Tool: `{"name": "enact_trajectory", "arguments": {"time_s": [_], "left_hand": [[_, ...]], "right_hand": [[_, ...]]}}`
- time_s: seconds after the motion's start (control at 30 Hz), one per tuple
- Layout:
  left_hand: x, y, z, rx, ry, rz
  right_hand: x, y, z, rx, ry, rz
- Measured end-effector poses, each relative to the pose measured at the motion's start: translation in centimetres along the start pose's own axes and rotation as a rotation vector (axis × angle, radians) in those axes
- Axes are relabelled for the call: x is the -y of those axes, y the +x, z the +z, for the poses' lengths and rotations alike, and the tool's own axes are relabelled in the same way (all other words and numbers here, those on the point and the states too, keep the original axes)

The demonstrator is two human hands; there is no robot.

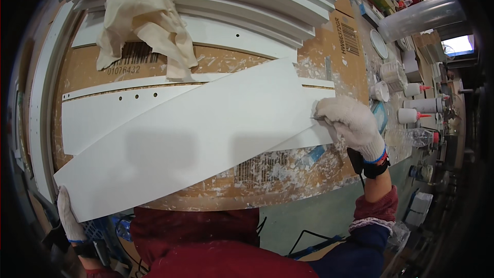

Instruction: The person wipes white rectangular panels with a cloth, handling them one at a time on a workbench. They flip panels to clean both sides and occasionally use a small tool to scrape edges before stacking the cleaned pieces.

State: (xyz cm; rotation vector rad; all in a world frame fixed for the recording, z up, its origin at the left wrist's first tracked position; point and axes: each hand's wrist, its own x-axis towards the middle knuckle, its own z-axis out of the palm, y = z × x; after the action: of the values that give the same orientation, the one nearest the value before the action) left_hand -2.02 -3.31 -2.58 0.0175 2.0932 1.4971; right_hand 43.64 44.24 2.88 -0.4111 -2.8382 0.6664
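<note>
A long white panel [206, 123] lies slanted across the cardboard-covered bench in front of me, on top of another white board [98, 118] with several dark holes. My left hand [69, 213], in a white knit glove, grips the panel's near left end, with its fingers along the edge. My right hand [355, 123], gloved the same way, is closed at the panel's right end. From its fingers a thin metal blade [317, 118] sticks out against the panel's edge; its handle is hidden in the glove.
Stacked white boards [247, 0] fill the far side, with a crumpled cream cloth [146, 25] before them. Paint flakes litter the cardboard [329, 170]. To the right stand white tubs [393, 75], red-tipped glue bottles [411, 116] and a clear bottle [419, 137].
</note>
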Motion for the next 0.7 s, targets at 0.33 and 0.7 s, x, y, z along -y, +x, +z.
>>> {"name": "enact_trajectory", "arguments": {"time_s": [0.33, 0.7], "left_hand": [[0.7, 0.7, -0.7, -0.003, -0.015, -0.016], [1.2, 1.1, -2.2, -0.014, -0.027, -0.006]], "right_hand": [[-0.4, 1.0, 0.7, -0.032, -0.022, -0.091], [0.8, -0.3, 0.9, -0.046, 0.048, 0.125]]}}
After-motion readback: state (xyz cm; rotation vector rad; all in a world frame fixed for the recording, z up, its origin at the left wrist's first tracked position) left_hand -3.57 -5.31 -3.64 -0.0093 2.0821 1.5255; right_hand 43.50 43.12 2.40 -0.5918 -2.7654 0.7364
